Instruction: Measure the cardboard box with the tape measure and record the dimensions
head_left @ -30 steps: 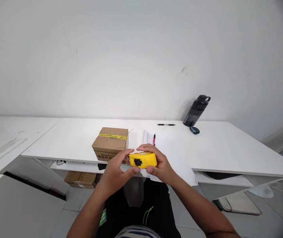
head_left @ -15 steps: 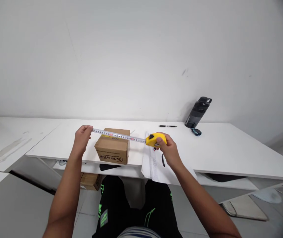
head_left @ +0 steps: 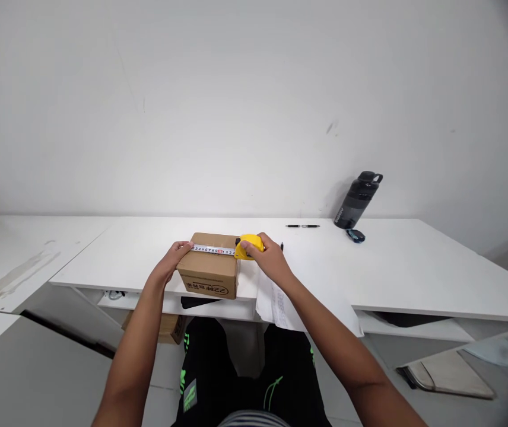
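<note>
A small brown cardboard box (head_left: 209, 277) stands near the front edge of the white table (head_left: 391, 267). Across its top lies the white blade of a yellow tape measure (head_left: 248, 246). My left hand (head_left: 174, 258) pinches the blade's end at the box's left top edge. My right hand (head_left: 268, 255) grips the yellow case at the box's right top edge. Both hands are closed.
White paper sheets (head_left: 281, 302) hang over the table's front edge right of the box. A black pen (head_left: 302, 226), a dark bottle (head_left: 357, 200) and a small dark object (head_left: 355, 235) lie far right. Another cardboard box (head_left: 167, 327) sits under the table.
The tape was pulled out from the case, held stretched above the box, and now lies shorter along the box top. Both hands came closer together onto the box edges.
</note>
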### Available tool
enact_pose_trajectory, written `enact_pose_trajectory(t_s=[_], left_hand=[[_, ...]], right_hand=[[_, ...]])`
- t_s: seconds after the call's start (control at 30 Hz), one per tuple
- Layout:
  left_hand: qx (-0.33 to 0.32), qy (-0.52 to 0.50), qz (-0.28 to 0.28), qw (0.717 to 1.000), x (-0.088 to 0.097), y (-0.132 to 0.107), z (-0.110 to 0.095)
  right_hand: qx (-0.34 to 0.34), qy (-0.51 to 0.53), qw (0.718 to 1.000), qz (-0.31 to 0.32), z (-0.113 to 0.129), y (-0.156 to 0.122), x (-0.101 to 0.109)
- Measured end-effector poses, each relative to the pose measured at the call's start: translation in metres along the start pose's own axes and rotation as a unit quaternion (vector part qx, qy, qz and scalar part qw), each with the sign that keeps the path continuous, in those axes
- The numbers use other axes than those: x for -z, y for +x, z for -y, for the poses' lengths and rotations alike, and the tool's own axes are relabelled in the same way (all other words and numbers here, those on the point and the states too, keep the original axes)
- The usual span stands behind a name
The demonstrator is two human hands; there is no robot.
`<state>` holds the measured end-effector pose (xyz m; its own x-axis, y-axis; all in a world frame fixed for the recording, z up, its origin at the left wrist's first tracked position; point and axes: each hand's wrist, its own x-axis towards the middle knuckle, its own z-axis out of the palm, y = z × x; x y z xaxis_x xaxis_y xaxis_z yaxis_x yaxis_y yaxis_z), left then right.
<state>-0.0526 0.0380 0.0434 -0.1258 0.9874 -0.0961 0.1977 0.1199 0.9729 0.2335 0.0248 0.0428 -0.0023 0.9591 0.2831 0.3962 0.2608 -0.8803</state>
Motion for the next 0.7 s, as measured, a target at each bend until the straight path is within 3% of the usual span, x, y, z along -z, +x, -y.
enact_pose_trajectory(t_s=[0.23, 0.5, 0.63, 0.7], left_hand=[[-0.045, 0.088, 0.008, 0.995, 0.003, -0.004, -0.008], [-0.056, 0.134, 0.044, 0.988, 0.017, -0.011, -0.02], [-0.098, 0.165, -0.008, 0.981, 0.021, -0.013, -0.035], [-0.112, 0.201, 0.033, 0.973, 0.014, -0.006, -0.05]], right_hand=[[-0.005, 0.027, 1.0, 0.005, -0.012, -0.003, 0.001], [0.014, 0.185, 0.983, 0.002, -0.01, 0.008, 0.001], [-0.009, 0.197, 0.98, 0.014, 0.003, -0.036, 0.002], [-0.026, 0.216, 0.975, 0.054, 0.011, -0.07, -0.006]])
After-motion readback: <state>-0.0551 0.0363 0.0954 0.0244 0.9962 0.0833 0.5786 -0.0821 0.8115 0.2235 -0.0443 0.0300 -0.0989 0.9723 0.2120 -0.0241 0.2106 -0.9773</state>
